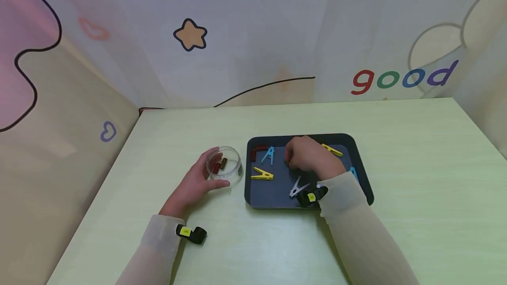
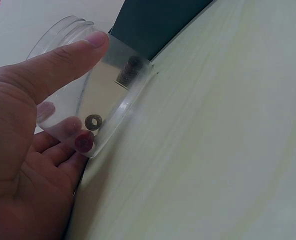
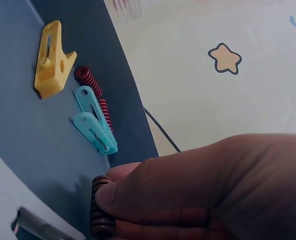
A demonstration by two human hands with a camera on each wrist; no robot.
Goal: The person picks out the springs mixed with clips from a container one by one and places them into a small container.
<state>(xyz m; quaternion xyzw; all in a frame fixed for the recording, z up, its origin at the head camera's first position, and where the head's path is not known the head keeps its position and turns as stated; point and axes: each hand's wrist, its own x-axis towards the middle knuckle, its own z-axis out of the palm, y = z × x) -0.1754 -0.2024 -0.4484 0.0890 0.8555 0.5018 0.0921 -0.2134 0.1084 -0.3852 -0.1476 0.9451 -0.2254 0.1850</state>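
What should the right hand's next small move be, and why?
Probably carry the dark spring toward the jar: the right hand pinches it at the tray, while the left hand holds the jar, which already contains other springs.

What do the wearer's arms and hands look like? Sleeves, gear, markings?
Left hand and right hand: bare, no gloves. Left sleeve and right sleeve: long, plain, pale off-white. Left wrist camera and right wrist camera: small, black, each with a yellow label, lettering too small to read. No cables visible.
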